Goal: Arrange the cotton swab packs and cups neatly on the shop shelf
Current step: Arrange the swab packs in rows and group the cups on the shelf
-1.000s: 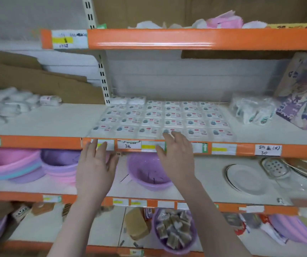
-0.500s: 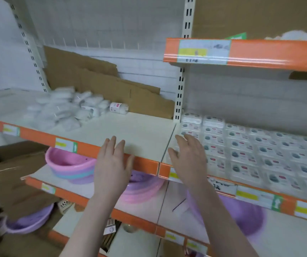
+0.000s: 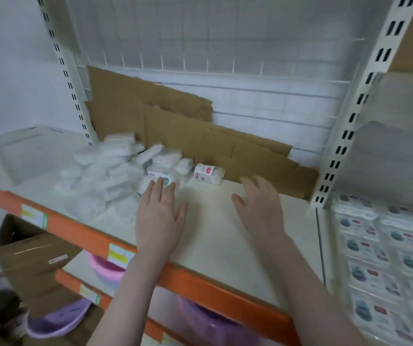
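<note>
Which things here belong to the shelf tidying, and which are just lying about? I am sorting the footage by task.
Belongs to the job:
- heap of white packs
- lone labelled pack
- neat rows of packs
- left hand, right hand, both empty

Just lying about:
- torn cardboard
- cardboard box
- purple basins

Cream shelf (image 3: 225,236) with an orange front edge bearing yellow-and-white labels (image 3: 118,255); white swab packs (image 3: 105,171) at its back left corner; brown cardboard (image 3: 175,126) along the back edge; pink basin (image 3: 105,268) and purple basin (image 3: 58,320) below

shelf-edge labels (image 3: 33,216) blurred, pack labels (image 3: 360,248) unreadable, no legible text
</note>
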Tool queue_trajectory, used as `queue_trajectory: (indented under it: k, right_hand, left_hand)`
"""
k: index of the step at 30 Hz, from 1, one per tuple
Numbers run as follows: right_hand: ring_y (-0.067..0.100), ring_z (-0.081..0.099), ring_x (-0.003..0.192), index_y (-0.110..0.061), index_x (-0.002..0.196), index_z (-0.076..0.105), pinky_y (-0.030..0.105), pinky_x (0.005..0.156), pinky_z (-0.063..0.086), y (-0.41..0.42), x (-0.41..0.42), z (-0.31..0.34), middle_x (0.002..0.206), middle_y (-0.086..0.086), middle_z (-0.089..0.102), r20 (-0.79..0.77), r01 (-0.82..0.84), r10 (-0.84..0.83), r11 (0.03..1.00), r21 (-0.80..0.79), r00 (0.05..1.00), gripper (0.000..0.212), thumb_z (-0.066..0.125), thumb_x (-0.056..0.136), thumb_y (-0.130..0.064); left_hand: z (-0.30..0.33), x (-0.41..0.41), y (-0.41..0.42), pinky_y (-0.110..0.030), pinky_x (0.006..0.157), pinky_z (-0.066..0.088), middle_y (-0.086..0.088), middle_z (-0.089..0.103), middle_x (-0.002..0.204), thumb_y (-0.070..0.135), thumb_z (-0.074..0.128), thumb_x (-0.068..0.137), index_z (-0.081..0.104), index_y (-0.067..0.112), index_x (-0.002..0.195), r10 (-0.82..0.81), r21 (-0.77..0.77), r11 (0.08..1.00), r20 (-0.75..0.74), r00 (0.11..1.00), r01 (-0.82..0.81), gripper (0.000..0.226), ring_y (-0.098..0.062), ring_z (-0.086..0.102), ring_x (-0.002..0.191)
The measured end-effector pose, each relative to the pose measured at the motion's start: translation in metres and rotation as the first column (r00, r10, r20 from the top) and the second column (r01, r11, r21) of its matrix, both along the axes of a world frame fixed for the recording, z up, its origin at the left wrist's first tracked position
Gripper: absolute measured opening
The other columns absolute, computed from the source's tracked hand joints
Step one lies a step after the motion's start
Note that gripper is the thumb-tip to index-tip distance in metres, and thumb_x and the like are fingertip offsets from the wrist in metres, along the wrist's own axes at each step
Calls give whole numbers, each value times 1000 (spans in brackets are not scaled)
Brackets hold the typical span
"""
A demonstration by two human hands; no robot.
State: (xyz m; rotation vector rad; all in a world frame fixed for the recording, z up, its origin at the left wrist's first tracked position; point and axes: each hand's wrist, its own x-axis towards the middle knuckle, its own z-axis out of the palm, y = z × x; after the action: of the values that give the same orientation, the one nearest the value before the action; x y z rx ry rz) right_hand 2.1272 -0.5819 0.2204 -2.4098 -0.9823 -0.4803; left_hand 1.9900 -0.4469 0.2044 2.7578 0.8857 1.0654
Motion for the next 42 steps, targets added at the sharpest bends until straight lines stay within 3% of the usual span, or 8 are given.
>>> queue_trajectory:
  k: [7, 12, 16, 21, 26, 31, 37, 42]
  right_hand:
    - [26, 45, 114, -14, 129, 48, 31, 94, 33, 70, 20, 3, 121, 10, 50, -58, 29, -35, 995, -99, 998, 42, 52, 91, -30]
    - [28, 47, 111, -15, 134, 43, 33, 91, 36, 102, 33, -7, 122, 9, 48, -148, 16, -47, 979, -203, 988, 51, 57, 88, -31]
    - [29, 48, 107, -13, 129, 46, 34, 88, 38, 111, 39, -12, 120, 10, 48, -145, 38, -72, 974, -223, 987, 47, 58, 85, -25]
    - [29, 47, 107, -11, 128, 48, 35, 90, 41, 118, 47, -15, 120, 11, 44, -113, 76, -106, 967, -242, 988, 45, 57, 84, -14]
    - [28, 49, 106, -14, 128, 47, 32, 85, 40, 117, 50, -18, 117, 10, 45, -135, 90, -119, 975, -204, 984, 44, 56, 85, -13]
    - [28, 51, 106, -15, 127, 48, 31, 84, 39, 107, 46, -18, 115, 9, 48, -178, 84, -111, 985, -153, 978, 47, 60, 83, -18]
    - [29, 55, 99, -16, 125, 51, 32, 83, 45, 80, 38, -11, 113, 7, 44, -311, 156, -154, 988, -20, 938, 52, 69, 77, -26]
    - [29, 54, 98, -14, 123, 53, 30, 81, 42, 62, 31, -4, 108, 7, 43, -291, 212, -186, 975, 61, 938, 49, 68, 77, -22]
  left_hand:
    - [6, 23, 70, -53, 95, 43, -28, 55, 125, 40, 38, 86, 62, -4, 113, -142, -17, 990, -10, 990, 141, 57, -44, 51, 119]
    - [7, 34, 99, -53, 96, 42, -26, 55, 127, 32, 53, 84, 61, -2, 116, -214, -14, 977, 7, 977, 214, 47, -44, 49, 121]
    - [2, 41, 110, -53, 97, 41, -25, 52, 131, 23, 68, 83, 60, 0, 118, -264, -40, 964, 24, 964, 265, 43, -44, 46, 123]
    - [0, 44, 118, -45, 109, 28, -17, 39, 145, 28, 59, 90, 52, 5, 131, -296, -100, 950, 18, 955, 296, 48, -35, 30, 137]
    - [0, 47, 120, -42, 110, 28, -14, 35, 148, 31, 56, 91, 49, 7, 133, -316, -125, 941, 3, 949, 314, 49, -31, 27, 139]
    - [-5, 52, 122, -52, 97, 41, -23, 51, 133, 22, 70, 81, 60, 0, 119, -325, -66, 943, 14, 946, 325, 45, -42, 45, 126]
    - [-10, 60, 120, -54, 90, 46, -25, 55, 128, 19, 76, 76, 62, 0, 115, -340, -39, 940, 0, 940, 340, 45, -44, 50, 119]
    - [-3, 65, 124, -49, 97, 42, -23, 51, 133, 22, 69, 83, 58, 1, 121, -333, -48, 942, -33, 942, 331, 45, -41, 46, 124]
